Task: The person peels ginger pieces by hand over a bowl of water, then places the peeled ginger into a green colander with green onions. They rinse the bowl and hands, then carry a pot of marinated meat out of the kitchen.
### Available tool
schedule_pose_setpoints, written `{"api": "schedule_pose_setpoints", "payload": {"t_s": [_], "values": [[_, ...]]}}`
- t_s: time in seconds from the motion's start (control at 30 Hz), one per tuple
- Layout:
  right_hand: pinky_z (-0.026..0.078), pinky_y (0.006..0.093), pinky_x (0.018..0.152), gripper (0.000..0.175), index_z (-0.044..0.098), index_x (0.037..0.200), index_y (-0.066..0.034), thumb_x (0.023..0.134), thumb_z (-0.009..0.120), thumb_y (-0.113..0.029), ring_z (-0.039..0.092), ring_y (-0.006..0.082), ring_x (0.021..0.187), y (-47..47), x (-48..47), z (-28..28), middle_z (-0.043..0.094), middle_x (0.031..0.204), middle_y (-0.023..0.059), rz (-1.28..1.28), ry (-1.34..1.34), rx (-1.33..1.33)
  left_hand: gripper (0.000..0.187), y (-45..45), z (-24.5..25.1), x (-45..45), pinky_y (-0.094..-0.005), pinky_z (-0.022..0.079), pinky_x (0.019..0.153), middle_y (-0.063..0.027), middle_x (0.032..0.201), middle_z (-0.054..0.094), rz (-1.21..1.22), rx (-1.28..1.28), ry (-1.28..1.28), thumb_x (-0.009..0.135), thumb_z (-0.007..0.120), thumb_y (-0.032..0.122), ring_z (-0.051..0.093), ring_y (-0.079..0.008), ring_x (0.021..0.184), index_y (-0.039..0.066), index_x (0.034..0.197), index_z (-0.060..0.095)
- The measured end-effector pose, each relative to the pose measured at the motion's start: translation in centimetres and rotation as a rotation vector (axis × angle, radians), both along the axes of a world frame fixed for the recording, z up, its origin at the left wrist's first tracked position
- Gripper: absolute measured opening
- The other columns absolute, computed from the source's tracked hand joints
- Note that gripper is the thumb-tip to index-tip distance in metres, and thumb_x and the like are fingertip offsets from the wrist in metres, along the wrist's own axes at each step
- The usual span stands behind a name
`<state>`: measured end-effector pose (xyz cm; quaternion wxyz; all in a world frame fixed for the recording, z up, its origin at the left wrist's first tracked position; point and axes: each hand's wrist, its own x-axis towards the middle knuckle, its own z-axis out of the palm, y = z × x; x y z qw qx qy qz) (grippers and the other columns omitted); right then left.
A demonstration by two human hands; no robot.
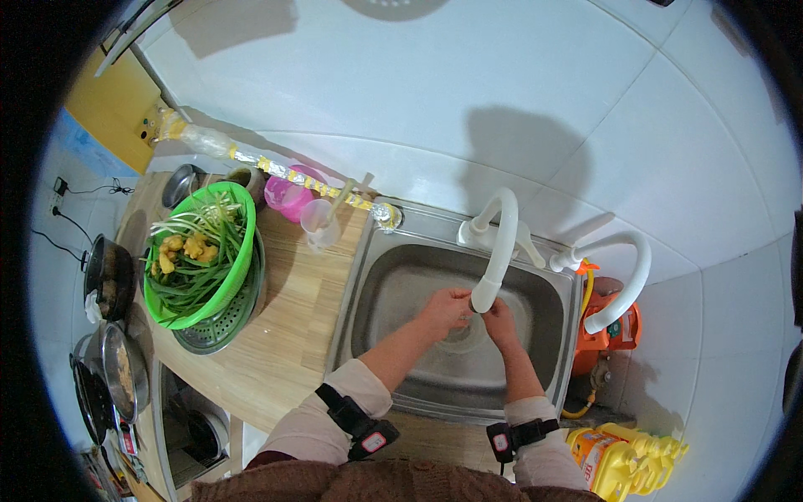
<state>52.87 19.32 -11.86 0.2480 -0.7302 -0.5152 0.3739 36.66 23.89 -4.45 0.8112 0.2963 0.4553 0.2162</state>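
Observation:
My left hand (444,311) and my right hand (501,322) are close together over the stainless steel sink (401,370). Above them curves the spout of a white gooseneck faucet (499,257), whose mouth covers the gap between my fingers. The left fingers are bent toward the right hand. Any item between the fingertips is hidden by the spout, so I cannot tell if either hand holds something. Below the hands, the round drain (458,339) shows at the sink's bottom.
Left on the wood-grain counter (288,326) stands a green basket (248,251) of scallions (201,282) and ginger (199,248). Pink (288,196) and clear plastic cups (320,223) stand behind. Right are a second white faucet (640,263), an orange gas cylinder (586,361) and yellow jugs (618,461).

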Motion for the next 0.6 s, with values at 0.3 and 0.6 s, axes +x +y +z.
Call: {"api": "schedule_pose_setpoints", "payload": {"t_s": [0.3, 0.6], "values": [[0.044, 0.0393, 0.076, 0.05, 0.047, 0.106, 0.003, 0.07, 0.064, -0.027, 0.054, 0.0353, 0.091, -4.1, 2.1, -13.4, 0.055, 0.099, 0.0228, -0.055, 0.145, -0.323, 0.037, 0.4, -1.6, -1.0, -0.0513, 0.032, 0.081, -0.0051, 0.115, 0.047, -0.062, -0.115, -0.043, 0.084, 0.045, 0.035, 0.045, -0.0249, 0.101, 0.015, 0.114, 0.048], [0.039, 0.023, 0.047, 0.023, 0.053, 0.081, -0.0046, 0.081, 0.057, -0.028, 0.051, 0.0136, 0.054, 0.3, -3.2, 0.5, 0.053, 0.066, 0.0007, -0.227, 0.683, -0.233, 0.041, 0.6, -2.5, -2.2, -0.0576, 0.016, 0.091, -0.0054, 0.114, 0.047, 0.114, -0.251, -0.1, 0.087, 0.034, 0.042, 0.04, -0.028, 0.105, 0.023, 0.122, 0.044]]}}
